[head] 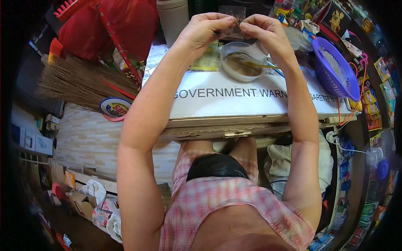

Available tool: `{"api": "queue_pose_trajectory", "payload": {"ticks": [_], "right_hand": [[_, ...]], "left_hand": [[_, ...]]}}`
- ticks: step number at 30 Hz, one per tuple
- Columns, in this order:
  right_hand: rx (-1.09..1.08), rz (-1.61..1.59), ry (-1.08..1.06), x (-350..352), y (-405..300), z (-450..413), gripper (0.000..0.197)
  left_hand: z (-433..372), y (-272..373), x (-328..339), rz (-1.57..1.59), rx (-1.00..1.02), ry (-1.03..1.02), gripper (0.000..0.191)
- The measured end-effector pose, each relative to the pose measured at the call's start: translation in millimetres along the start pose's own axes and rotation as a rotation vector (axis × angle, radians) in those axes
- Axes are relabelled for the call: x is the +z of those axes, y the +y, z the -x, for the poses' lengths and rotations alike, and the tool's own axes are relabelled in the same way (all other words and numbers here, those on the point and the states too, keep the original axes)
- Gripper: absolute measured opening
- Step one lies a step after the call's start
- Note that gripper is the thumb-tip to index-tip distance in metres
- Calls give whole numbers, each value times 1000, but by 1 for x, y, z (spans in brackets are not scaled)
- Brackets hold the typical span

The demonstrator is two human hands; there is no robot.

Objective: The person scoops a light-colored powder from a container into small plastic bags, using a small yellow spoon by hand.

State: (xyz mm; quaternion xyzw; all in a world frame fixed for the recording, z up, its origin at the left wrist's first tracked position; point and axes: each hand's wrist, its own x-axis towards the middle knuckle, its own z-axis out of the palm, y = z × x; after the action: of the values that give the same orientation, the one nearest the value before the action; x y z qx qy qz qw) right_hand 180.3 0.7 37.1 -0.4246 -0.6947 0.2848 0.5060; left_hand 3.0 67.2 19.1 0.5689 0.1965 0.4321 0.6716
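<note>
Both hands are raised at the far side of the table, close together. My left hand point(213, 26) pinches one side of a small clear plastic bag point(236, 19) between thumb and fingers. Opposite it, my right hand point(260, 29) pinches at the bag's other side. Just below the hands stands a round translucent plastic tub point(226, 67) holding a brownish substance point(240, 64). A yellowish spoon or stick point(262, 65) rests in the tub, its handle pointing right. Left of the tub lies a yellowish clear plastic packet point(205, 59), partly behind my left forearm.
A purple plastic basket point(334, 70) stands at the right of the white-topped table point(226, 106), with an orange cord by it. A stick broom point(84, 78) and a red bag point(128, 25) are at the left. A grey cylindrical container point(172, 22) stands behind my left forearm.
</note>
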Motion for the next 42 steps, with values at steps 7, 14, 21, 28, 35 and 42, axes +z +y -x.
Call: {"api": "queue_pose_trajectory", "payload": {"ticks": [7,14,21,28,35,42], "right_hand": [[-1,-133,106,0,0,1,13],[-84,-208,226,0,6,0,27],[-84,-185,65,1,9,-1,32],[-32,94,135,8,8,3,17],[-12,129,139,4,6,2,15],[61,-137,48,4,1,2,24]], "left_hand": [[1,-1,1,-121,80,49,13],[-1,-2,-1,-133,56,-18,12],[3,0,2,-144,87,-14,12],[2,-2,3,-412,277,67,18],[0,1,3,-422,446,68,38],[6,6,1,-301,228,35,41]]}}
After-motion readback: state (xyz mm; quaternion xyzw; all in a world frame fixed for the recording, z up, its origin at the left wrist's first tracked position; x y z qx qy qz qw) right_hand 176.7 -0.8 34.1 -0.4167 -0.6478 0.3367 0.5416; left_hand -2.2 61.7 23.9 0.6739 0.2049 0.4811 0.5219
